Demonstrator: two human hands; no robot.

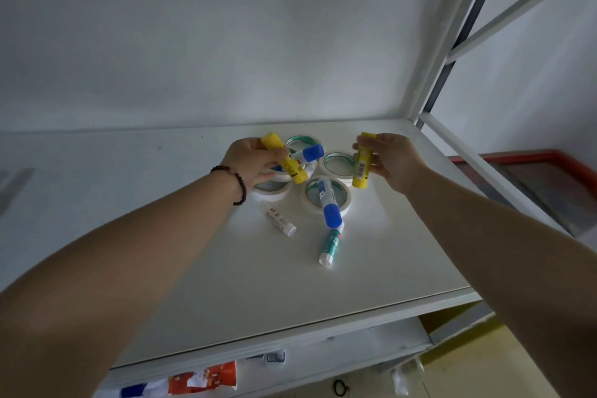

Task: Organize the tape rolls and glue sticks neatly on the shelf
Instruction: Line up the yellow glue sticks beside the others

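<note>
- Gripping a yellow glue stick (284,159) in left hand (250,161), fingers curled round it, long axis slanting down toward right.
- Clasping second yellow stick (362,162) in right hand (392,160), nearly upright.
- Just under both hands: tape rolls (336,163) clustered on shelf (371,271).
- Nearer the wrists: loose blue-capped stick (329,202), lengthwise toward body; right hand looks closer.

Two yellow glue sticks (284,158) (362,161) were lifted above white tape rolls (326,195) lying flat; blue-capped sticks (328,200) rested across rolls, and two more sticks (278,218) (330,246) lay on the white shelf (371,262).
</note>
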